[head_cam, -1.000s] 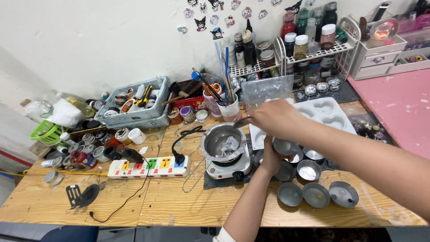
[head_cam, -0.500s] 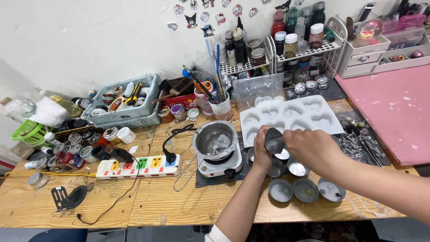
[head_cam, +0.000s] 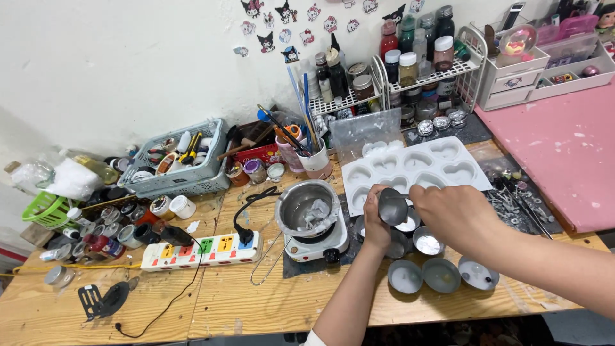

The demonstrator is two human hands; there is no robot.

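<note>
A small dark metal cup (head_cam: 392, 206) is held tilted above the table (head_cam: 269, 301), gripped between both hands. The left hand (head_cam: 373, 224) is closed on the cup from its 8 o'clock side, fingers curled around the wall. The right hand (head_cam: 458, 214) is closed on the cup's 3 o'clock edge, its forearm entering from 4 o'clock.

Directly beneath the cup, a cluster of round tins (head_cam: 428, 242) is seen; three more tins (head_cam: 441, 275) are lined up at 6 o'clock from the cup, near the table's front edge. Their contents appear pale and set.

A white mould tray (head_cam: 442, 163) with heart-shaped cavities lies at 1 o'clock from the cup, just beside the hands. A small hotplate (head_cam: 318, 243) is found at 9 o'clock, carrying a steel pot (head_cam: 307, 208) with pale lumps inside. A power strip (head_cam: 204, 250) with coloured switches is laid further along at 9 o'clock, a black cord running from it.

A grey basket (head_cam: 176, 166) of tools sits at 10 o'clock, well apart from the cup. A wire rack (head_cam: 410, 74) of bottles stands at 12 o'clock against the wall. A pink mat (head_cam: 564, 154) covers the surface at 3 o'clock.
</note>
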